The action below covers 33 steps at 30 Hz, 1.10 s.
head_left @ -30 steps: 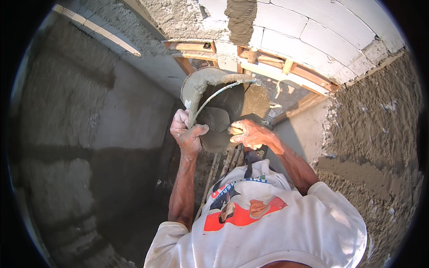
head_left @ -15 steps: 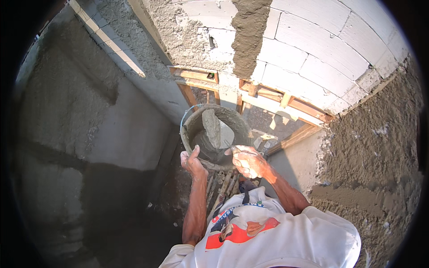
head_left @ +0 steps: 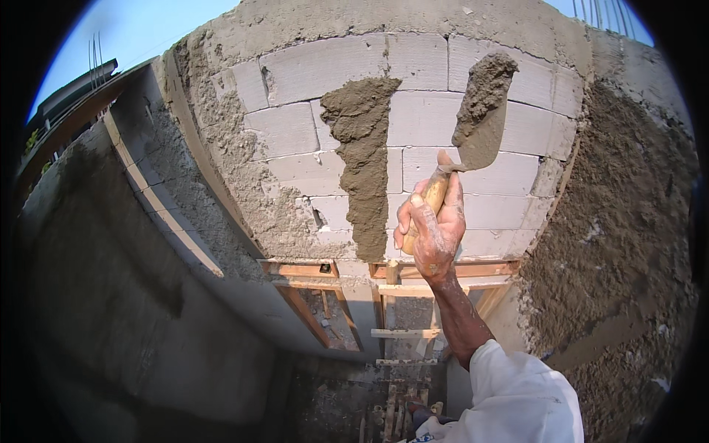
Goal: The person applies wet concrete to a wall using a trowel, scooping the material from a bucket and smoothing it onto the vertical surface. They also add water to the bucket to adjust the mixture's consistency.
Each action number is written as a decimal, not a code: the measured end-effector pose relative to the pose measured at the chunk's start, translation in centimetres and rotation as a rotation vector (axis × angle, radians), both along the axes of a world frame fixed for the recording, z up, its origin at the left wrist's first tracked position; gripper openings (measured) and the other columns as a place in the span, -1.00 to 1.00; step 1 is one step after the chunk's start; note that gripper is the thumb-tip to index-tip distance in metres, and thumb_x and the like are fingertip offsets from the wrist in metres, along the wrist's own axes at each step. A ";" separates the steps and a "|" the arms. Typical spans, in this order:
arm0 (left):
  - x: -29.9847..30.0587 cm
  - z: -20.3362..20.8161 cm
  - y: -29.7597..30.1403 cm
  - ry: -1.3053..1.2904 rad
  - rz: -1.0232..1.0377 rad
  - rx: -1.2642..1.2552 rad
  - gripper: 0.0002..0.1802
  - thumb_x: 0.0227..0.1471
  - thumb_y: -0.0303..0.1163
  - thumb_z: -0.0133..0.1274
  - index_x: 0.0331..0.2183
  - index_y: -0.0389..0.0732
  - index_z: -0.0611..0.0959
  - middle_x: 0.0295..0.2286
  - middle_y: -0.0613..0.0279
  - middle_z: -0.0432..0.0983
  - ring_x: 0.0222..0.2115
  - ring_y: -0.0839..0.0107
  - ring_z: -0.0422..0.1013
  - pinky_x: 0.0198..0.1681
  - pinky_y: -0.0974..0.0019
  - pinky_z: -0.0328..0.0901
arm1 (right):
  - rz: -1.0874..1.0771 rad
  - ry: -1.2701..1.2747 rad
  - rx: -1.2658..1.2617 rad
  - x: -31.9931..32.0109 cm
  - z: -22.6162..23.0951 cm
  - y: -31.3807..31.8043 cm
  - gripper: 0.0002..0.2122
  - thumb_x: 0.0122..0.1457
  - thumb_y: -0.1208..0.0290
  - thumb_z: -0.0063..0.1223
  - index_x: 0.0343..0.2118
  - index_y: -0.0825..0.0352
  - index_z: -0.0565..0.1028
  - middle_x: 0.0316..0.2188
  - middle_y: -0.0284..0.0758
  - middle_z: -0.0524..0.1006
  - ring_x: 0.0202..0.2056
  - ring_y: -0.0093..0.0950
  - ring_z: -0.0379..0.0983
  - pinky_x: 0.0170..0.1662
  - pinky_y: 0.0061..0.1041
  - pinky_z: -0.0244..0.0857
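My right hand (head_left: 437,225) is wrapped round the wooden handle of a trowel (head_left: 484,140), raised in front of the block wall. A thick lump of wet grey mortar (head_left: 484,92) lies along the blade. Left of the trowel, a dark, rough strip of mortar (head_left: 367,162) runs down the pale block wall (head_left: 284,129). Bare white blocks show on both sides of that strip. My left hand is out of view, and so is the bucket.
Below the wall are wooden frames (head_left: 384,271) round openings, with pieces of timber lower down. Rough grey render covers the right wall (head_left: 613,244). A smoother, shaded wall (head_left: 148,295) stands at left. Thin rods (head_left: 602,15) rise above the wall's top.
The view has tilted up toward the wall. My right hand has come up from the bucket with a mortar-loaded trowel. The bucket and my left hand have left the view.
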<state>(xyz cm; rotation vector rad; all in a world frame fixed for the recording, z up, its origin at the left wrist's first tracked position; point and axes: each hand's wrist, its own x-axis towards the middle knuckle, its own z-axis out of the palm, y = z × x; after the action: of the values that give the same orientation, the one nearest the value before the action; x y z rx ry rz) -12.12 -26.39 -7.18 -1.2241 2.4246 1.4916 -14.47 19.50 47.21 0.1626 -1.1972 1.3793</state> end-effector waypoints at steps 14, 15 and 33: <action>7.6 -0.9 -5.6 -0.017 -0.254 -0.694 -0.44 -0.10 -0.48 0.30 -0.04 -0.50 0.56 -0.11 -0.16 0.57 -0.19 -0.08 0.56 -0.05 0.00 0.47 | -0.564 -1.097 0.471 -22.6 -6.9 22.1 -0.49 0.20 0.43 0.07 0.23 0.37 0.30 -0.01 0.25 0.53 -0.13 0.23 0.57 -0.12 0.12 0.45; 11.4 -1.5 -8.4 0.012 -0.248 -0.785 -0.44 -0.10 -0.47 0.31 -0.04 -0.50 0.56 -0.11 -0.16 0.57 -0.19 -0.09 0.56 -0.05 0.00 0.47 | -0.356 -1.026 0.680 -22.9 -13.2 17.3 -0.43 0.20 0.42 0.06 0.29 0.38 0.27 0.10 0.24 0.45 0.00 0.21 0.50 0.03 0.06 0.39; 7.7 -2.2 1.1 -0.121 0.303 0.804 -0.57 0.23 -0.24 0.04 0.00 -0.36 0.61 -0.04 0.02 0.59 -0.05 0.06 0.54 0.05 -0.01 0.43 | 0.414 -1.874 -1.025 33.3 -55.8 2.6 -0.77 0.18 0.41 0.33 -0.35 0.28 0.41 -0.66 -0.39 0.43 -0.72 -0.56 0.35 -0.71 -0.42 0.22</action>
<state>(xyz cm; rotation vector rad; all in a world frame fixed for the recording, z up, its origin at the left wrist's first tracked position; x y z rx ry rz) -4.46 -25.30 -9.40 -1.4176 1.3324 2.0740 18.86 22.08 -8.56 -2.1046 -1.5851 2.3214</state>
